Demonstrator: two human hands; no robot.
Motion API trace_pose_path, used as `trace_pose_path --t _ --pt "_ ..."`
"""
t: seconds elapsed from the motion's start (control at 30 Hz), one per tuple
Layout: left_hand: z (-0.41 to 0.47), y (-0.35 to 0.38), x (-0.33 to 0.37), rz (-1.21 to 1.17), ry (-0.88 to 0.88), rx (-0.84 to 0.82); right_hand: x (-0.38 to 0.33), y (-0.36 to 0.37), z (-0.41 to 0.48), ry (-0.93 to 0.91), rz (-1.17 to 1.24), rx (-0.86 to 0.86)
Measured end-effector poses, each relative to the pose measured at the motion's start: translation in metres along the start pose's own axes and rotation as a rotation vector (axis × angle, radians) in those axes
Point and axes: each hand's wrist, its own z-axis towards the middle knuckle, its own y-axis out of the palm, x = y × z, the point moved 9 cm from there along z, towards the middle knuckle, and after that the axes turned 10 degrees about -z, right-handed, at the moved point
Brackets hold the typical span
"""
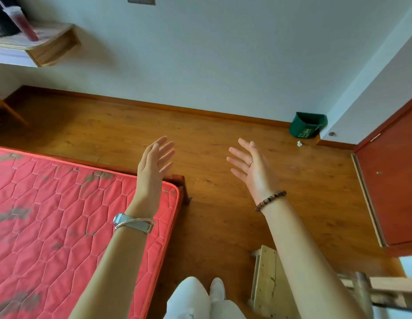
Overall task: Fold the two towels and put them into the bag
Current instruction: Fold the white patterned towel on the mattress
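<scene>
Towels and bag are both out of view, so where they lie I cannot tell. Near the corner of the red mattress (62,215) the left hand (154,162) is spread wide and empty, and the right hand (253,166) above the floor (223,116) likewise; searching without looking down, one could trip on the wooden frame (267,284) at the right
</scene>
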Motion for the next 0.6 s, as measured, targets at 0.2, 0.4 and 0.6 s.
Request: trace_pose_path --t 0.2,0.4,0.6 --pt "0.052 0.019 -0.005 -0.036 0.009 0.018 -0.011 -0.001 0.059 0.004 -0.003 -0.023" --pt "0.126 0.038 -0.008 -0.012 0.018 -0.011 -0.024 -0.009 0.133 0.013 0.004 -0.002" --pt "0.218 0.045 -0.005 -0.067 0.019 0.008 -0.055 0.004 0.225 0.002 -0.025 -0.017"
